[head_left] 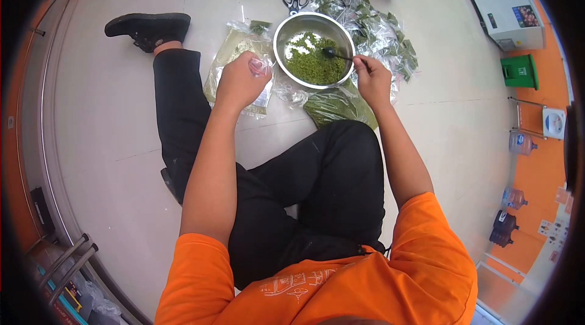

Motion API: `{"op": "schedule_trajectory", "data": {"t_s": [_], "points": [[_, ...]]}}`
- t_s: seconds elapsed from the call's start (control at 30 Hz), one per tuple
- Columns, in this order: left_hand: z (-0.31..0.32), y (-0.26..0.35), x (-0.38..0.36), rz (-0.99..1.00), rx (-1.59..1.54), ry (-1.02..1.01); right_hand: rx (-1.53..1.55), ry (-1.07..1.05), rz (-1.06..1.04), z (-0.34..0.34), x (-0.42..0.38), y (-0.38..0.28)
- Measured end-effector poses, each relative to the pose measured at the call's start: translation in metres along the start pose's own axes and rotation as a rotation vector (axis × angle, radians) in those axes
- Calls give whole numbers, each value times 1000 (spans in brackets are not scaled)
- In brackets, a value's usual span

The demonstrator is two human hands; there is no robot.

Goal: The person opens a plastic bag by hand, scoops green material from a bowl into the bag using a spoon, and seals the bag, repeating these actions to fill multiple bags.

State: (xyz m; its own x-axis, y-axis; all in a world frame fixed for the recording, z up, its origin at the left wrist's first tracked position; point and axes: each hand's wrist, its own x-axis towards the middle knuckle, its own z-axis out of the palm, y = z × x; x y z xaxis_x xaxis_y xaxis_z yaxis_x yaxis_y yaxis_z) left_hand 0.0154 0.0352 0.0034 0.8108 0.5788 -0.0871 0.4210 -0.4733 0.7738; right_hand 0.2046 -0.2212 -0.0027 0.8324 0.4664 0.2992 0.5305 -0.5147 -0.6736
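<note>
Left hand: clamped on plastic
Right hand: clamped on spoon, over bowl
Scissors: just above bowl
Jugs: 3, right edge

On the floor, your right hand holds a black spoon in a metal bowl of chopped greens; your left hand grips clear plastic beside it.

bright, diffuse light; curved, darkened edges.
</note>
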Motion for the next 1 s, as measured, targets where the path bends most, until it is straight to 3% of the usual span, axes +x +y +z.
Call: {"op": "schedule_trajectory", "data": {"t_s": [0.13,0.27,0.43,0.8,1.0], "points": [[-1,0,2,-4,-13,-9,53,-150,75,3,-20,-12],[5,-2,5,25,5,27,113,-235,-69,12,-35,-29],[5,-4,1,54,-30,20,284,-271,308,26,-16,-28],[6,0,-1,39,-21,-6,990,-70,971,42,2,26],[12,0,2,35,-65,-6,1126,6,1072,36,-3,49]]}}
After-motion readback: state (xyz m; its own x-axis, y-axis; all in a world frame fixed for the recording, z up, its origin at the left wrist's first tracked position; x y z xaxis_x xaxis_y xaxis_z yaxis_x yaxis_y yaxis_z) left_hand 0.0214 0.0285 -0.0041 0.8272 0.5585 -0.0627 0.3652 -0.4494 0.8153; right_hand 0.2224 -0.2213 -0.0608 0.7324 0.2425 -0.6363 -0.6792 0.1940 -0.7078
